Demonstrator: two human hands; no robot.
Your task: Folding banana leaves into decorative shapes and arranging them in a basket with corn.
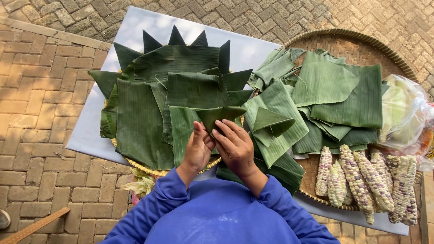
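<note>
- Green is the folded banana leaf piece (220, 114), a pointed triangle shape, and both hands pinch it above the small round tray (135, 164).
- The left hand (199, 149) closes its fingers and thumb on the lower left edge of this folded piece.
- The right hand (235, 147) lies with the fingers pressed together on the lower right part and grips the same piece.
- The small tray is covered with flat leaf sheets (140, 122), and dark green folded points (176, 37) stand out around its far rim like a star.
- A white counter (149, 25) carries the tray; it stands on a brick floor (40, 90).
- To the right, a big woven basket (357, 43) holds a pile of cut leaves (343, 90), well apart from the hands.
- Some corn cobs (361, 180) with purple and white grains lie at the near edge of the basket.
- A clear plastic bag (404, 113), round in shape, with pale green content, lies at the right rim; I cannot see any label on it.
- The sleeves (217, 212) are blue.
</note>
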